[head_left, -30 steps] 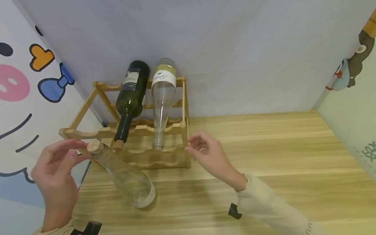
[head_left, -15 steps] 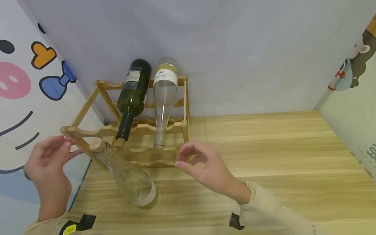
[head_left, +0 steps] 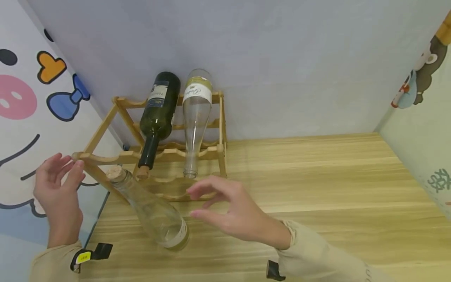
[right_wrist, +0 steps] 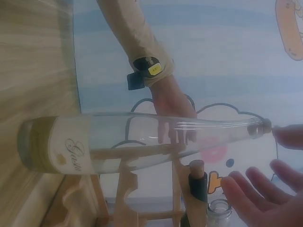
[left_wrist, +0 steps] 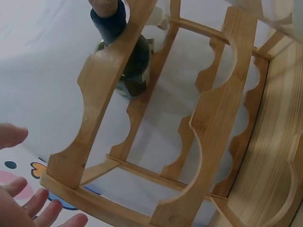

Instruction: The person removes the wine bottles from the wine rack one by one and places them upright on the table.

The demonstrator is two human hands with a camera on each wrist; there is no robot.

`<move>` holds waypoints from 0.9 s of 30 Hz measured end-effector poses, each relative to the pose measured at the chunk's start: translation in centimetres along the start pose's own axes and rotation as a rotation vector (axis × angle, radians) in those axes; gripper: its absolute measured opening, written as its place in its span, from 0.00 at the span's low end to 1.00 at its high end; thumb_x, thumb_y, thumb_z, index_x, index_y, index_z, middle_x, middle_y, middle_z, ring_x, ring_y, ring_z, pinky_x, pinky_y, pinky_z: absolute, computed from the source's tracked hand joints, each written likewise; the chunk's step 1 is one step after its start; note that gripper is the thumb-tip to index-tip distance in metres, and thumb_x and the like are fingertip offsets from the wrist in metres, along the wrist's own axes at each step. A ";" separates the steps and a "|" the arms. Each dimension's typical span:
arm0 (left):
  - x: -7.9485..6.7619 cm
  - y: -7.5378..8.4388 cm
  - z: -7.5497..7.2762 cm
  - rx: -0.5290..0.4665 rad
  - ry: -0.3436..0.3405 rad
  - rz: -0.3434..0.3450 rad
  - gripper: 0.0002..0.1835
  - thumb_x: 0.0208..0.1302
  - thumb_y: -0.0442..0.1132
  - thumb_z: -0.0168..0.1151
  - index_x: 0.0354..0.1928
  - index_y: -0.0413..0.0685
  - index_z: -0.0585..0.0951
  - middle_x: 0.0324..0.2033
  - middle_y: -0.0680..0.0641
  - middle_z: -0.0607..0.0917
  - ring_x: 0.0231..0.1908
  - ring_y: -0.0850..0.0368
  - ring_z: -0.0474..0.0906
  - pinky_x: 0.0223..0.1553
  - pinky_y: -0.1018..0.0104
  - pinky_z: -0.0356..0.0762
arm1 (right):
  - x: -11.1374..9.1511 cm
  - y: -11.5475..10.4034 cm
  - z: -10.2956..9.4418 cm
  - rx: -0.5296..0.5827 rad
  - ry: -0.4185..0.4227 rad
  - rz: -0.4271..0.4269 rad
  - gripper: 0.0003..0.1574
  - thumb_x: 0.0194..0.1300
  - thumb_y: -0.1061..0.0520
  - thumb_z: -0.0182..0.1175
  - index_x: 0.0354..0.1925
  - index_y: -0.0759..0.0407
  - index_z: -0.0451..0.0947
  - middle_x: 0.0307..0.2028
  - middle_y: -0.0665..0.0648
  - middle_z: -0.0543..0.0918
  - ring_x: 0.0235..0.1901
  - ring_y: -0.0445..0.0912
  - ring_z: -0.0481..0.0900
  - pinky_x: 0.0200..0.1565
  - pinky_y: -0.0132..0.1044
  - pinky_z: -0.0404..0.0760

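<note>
A clear glass bottle (head_left: 153, 213) with a cork (head_left: 116, 174) and a pale label stands on the wooden tabletop, in front of the rack. To its right is my right hand (head_left: 229, 207), holding nothing, thumb and fingers apart and pointing toward the bottle. The right wrist view shows this bottle (right_wrist: 71, 144) with the fingers near its neck. My left hand (head_left: 58, 192) is at the front left corner of the wooden wine rack (head_left: 169, 156), fingers loosely bent and holding nothing. In the left wrist view its fingertips (left_wrist: 49, 208) are close to the rack's corner.
On the rack's top tier lie a dark green bottle (head_left: 158, 117) with a cork and a clear bottle (head_left: 197, 105) without one, necks toward me. A grey wall (head_left: 299, 78) rises behind. A cartoon-printed panel (head_left: 21, 156) borders the left side.
My right hand has moved left and down, closer to the standing bottle, its fingers spreading. My left hand has drawn away from the bottle's cork to the rack's corner.
</note>
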State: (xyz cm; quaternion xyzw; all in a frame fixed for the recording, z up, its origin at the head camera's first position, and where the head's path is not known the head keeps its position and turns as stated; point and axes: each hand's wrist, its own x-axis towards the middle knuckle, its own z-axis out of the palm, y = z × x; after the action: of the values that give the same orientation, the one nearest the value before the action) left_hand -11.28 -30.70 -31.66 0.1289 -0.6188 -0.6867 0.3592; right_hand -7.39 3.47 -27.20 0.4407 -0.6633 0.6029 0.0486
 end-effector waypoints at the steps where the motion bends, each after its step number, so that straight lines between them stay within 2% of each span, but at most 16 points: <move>1: 0.2 -0.2 0.0 -0.001 -0.014 -0.011 0.26 0.47 0.32 0.66 0.52 0.45 0.71 0.48 0.45 0.72 0.48 0.55 0.69 0.34 0.79 0.76 | 0.1 -0.1 0.1 0.004 -0.005 0.016 0.19 0.48 0.69 0.62 0.41 0.68 0.71 0.39 0.60 0.78 0.40 0.47 0.76 0.37 0.33 0.80; 3: 0.5 -0.5 0.1 -0.005 -0.031 -0.029 0.26 0.47 0.32 0.66 0.51 0.44 0.72 0.47 0.45 0.72 0.48 0.55 0.69 0.33 0.78 0.76 | 0.5 -0.1 0.3 0.015 -0.016 0.057 0.20 0.47 0.69 0.63 0.42 0.68 0.71 0.39 0.60 0.78 0.41 0.48 0.76 0.38 0.32 0.79; 7: 1.1 -1.1 0.4 0.031 -0.048 -0.071 0.26 0.47 0.34 0.66 0.51 0.46 0.73 0.46 0.46 0.73 0.45 0.56 0.71 0.32 0.80 0.76 | 0.8 1.4 1.0 0.042 -0.044 0.129 0.21 0.50 0.63 0.64 0.45 0.62 0.72 0.41 0.53 0.78 0.43 0.43 0.75 0.39 0.31 0.78; 10: 1.6 -1.8 0.5 0.062 -0.053 -0.094 0.26 0.46 0.35 0.67 0.51 0.47 0.73 0.43 0.47 0.75 0.40 0.57 0.73 0.28 0.80 0.76 | 1.1 2.6 1.6 0.046 -0.066 0.130 0.22 0.52 0.58 0.63 0.47 0.57 0.71 0.43 0.49 0.77 0.43 0.37 0.74 0.40 0.30 0.78; 12: 1.8 -2.1 0.5 0.085 -0.051 -0.110 0.25 0.45 0.37 0.68 0.50 0.47 0.74 0.41 0.47 0.76 0.36 0.58 0.75 0.26 0.79 0.77 | 1.6 2.7 2.0 0.049 -0.085 0.129 0.24 0.52 0.59 0.63 0.48 0.57 0.70 0.44 0.50 0.77 0.43 0.36 0.74 0.40 0.29 0.78; 16: 2.1 -2.3 0.1 0.166 -0.026 -0.112 0.23 0.44 0.40 0.69 0.45 0.47 0.76 0.37 0.48 0.78 0.31 0.58 0.76 0.21 0.78 0.76 | 2.6 2.6 2.9 0.001 -0.145 0.121 0.26 0.52 0.58 0.63 0.51 0.58 0.68 0.47 0.51 0.76 0.44 0.34 0.73 0.41 0.25 0.76; 20: 2.2 -2.0 -0.3 0.221 -0.009 -0.122 0.23 0.42 0.42 0.70 0.44 0.48 0.77 0.37 0.48 0.77 0.32 0.57 0.76 0.19 0.78 0.76 | 3.5 2.7 3.8 -0.090 -0.189 0.124 0.30 0.53 0.53 0.63 0.54 0.55 0.65 0.49 0.49 0.74 0.46 0.31 0.70 0.40 0.20 0.74; 23: 2.1 -2.0 0.0 0.233 -0.019 -0.132 0.24 0.43 0.43 0.69 0.45 0.49 0.76 0.38 0.49 0.77 0.33 0.58 0.76 0.20 0.78 0.76 | 4.0 3.0 4.3 -0.123 -0.201 0.142 0.34 0.53 0.51 0.63 0.56 0.53 0.63 0.51 0.48 0.73 0.47 0.32 0.69 0.41 0.19 0.73; 27: 2.0 -2.2 0.4 0.267 -0.043 -0.099 0.23 0.46 0.43 0.67 0.46 0.49 0.75 0.39 0.50 0.76 0.33 0.59 0.76 0.21 0.78 0.76 | 4.4 3.4 4.9 -0.135 -0.217 0.177 0.37 0.53 0.48 0.62 0.58 0.50 0.60 0.54 0.45 0.70 0.49 0.33 0.69 0.43 0.20 0.71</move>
State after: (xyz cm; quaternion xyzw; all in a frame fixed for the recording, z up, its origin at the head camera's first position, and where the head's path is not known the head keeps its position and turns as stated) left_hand -13.66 -31.78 -33.12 0.1913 -0.7050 -0.6177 0.2913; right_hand -9.94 -3.40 -28.50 0.4387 -0.7400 0.5076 -0.0471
